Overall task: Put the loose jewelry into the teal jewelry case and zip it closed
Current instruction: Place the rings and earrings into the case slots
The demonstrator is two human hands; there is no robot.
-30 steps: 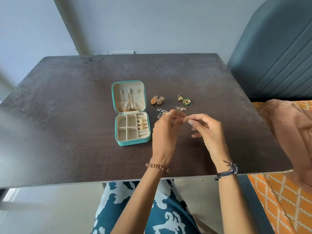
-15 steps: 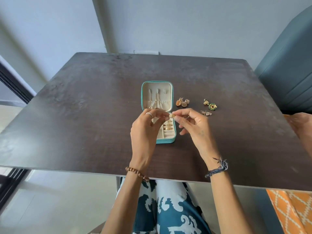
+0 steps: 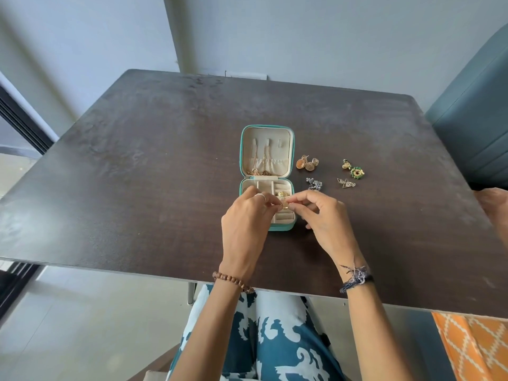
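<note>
Pinching gold earring (image 3: 285,206) between both hands, left hand (image 3: 245,224), right hand (image 3: 324,219), hiding case (image 3: 268,158) tray.

Teal case (image 3: 241,149), dark brown table (image 3: 165,160)

Square teal zip-around jewelry case (image 3: 267,177), cream-lined, lying open on the desk, lid flat toward the far edge; gold chains in lid pocket. Loose to its right: gold dome earrings (image 3: 308,162), silver beaded piece (image 3: 314,185), green-and-gold earring (image 3: 353,169), small gold-and-silver piece (image 3: 346,183).
</note>
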